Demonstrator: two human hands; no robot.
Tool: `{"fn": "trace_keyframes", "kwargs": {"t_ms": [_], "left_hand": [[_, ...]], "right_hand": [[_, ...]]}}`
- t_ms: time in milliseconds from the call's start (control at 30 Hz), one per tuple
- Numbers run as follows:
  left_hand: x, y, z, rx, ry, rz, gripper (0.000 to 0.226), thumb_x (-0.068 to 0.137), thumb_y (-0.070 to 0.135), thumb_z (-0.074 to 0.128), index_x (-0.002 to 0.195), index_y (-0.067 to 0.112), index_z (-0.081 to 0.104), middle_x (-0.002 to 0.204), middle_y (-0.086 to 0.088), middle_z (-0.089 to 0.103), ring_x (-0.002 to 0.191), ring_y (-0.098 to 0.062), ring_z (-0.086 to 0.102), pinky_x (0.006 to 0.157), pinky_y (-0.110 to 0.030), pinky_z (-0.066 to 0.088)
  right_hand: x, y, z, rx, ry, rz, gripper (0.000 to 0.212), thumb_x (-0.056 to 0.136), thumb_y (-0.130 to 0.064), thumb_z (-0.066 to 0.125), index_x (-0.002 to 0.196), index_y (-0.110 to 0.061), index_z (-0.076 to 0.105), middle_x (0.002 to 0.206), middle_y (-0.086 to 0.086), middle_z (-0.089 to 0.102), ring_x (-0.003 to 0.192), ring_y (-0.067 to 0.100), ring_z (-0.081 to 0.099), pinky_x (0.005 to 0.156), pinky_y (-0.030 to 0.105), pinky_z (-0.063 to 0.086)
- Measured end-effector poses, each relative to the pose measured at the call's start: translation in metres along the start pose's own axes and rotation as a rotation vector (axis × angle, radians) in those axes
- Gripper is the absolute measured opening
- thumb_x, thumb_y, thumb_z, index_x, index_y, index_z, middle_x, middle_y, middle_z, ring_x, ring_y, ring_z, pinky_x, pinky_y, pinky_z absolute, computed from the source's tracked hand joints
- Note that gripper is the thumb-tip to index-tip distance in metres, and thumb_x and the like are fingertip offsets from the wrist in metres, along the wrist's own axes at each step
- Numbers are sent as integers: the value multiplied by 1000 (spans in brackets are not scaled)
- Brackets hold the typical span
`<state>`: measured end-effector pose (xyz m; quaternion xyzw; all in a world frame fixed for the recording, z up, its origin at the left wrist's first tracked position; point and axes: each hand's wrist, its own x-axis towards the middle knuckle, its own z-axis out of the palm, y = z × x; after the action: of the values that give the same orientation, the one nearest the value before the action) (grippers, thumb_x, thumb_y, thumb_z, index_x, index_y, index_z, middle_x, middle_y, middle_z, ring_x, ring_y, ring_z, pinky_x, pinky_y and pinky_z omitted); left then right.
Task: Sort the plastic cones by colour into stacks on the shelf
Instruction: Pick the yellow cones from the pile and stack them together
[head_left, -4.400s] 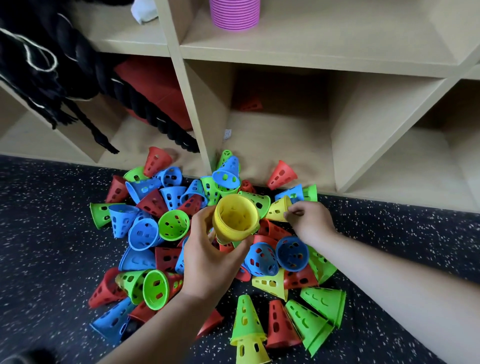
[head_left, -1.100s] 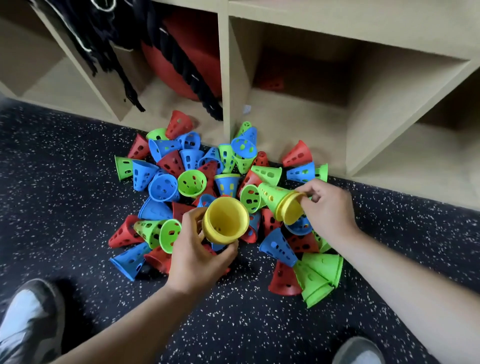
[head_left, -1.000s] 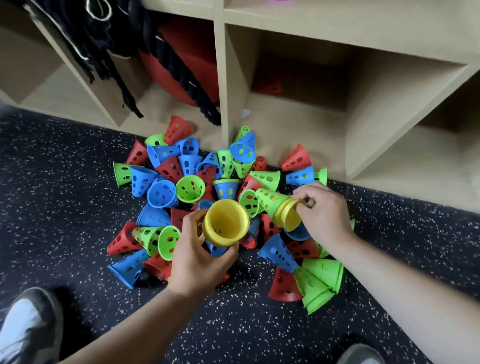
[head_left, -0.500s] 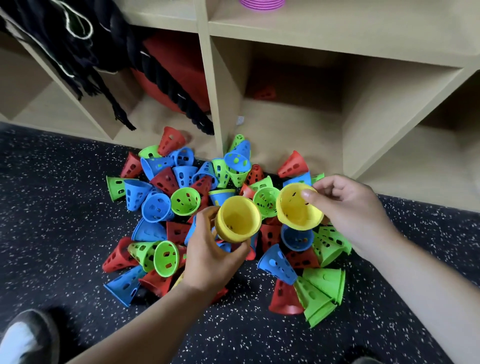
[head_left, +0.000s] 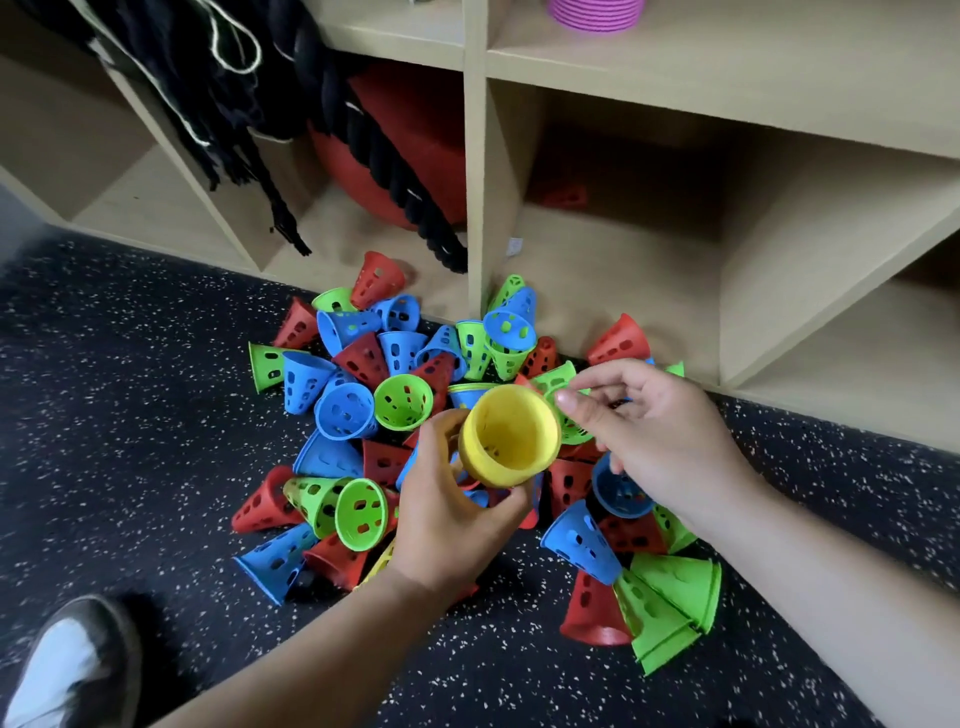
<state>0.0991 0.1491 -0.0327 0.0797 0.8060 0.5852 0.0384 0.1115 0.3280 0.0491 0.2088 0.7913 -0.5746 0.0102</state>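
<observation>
A heap of red, blue and green perforated plastic cones (head_left: 405, 400) lies on the dark floor against the wooden shelf (head_left: 475, 208). My left hand (head_left: 447, 514) grips a nested stack of yellow cones (head_left: 509, 436), its open mouth facing me above the heap. My right hand (head_left: 654, 431) hovers just right of the stack's rim with fingers loosely spread and nothing in them. A yellow cone (head_left: 376, 564) peeks out from under my left wrist. One red cone (head_left: 566, 195) sits deep in the middle cubby.
A purple stack of discs (head_left: 597, 13) stands on the upper shelf. Black ropes (head_left: 374, 140) and a red ball (head_left: 415, 156) fill the left cubby. The middle cubby floor (head_left: 613, 270) is mostly bare. My shoe (head_left: 72, 665) is at bottom left.
My right hand lifted a yellow cone from the heap, carried it left, slid it into the stack in my left hand, then let go.
</observation>
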Motion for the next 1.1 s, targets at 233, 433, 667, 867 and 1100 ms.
{"fn": "trace_keyframes", "kwargs": {"t_ms": [233,433,667,867,1100], "left_hand": [[-1,-13,-22,12,8,-18,67,70,17,89,120,30,47,111,28,59,104,1,63,86,-15,52],[5,-19,-43,25,17,-12,68,69,22,86,124,26,46,111,23,60,107,0,62,89,-16,50],[17,-23,-75,-17,119,-51,68,70,21,84,122,37,43,114,23,58,106,-4,64,93,-25,54],[27,-31,-105,16,295,-110,66,69,17,84,118,31,43,107,21,57,99,5,59,85,-16,48],[51,-47,-143,25,447,-222,65,70,18,81,121,28,42,104,15,59,89,-12,63,85,-45,56]], "right_hand": [[6,-11,7,-68,77,-32,13,85,-38,72,90,-26,72,64,-9,59,46,7,48,48,21,45],[8,-41,11,-177,28,-81,14,90,-38,66,92,-25,71,78,6,69,49,1,53,52,21,49],[18,-83,19,-324,-98,-221,14,88,-43,66,89,-30,70,72,-9,67,52,2,55,51,19,46],[49,-98,51,-392,-57,-330,20,87,-46,66,87,-27,70,74,-13,66,52,1,50,57,24,37],[101,-49,79,-430,91,-209,9,91,-30,66,88,-23,71,84,-12,68,82,8,63,68,20,46]]}}
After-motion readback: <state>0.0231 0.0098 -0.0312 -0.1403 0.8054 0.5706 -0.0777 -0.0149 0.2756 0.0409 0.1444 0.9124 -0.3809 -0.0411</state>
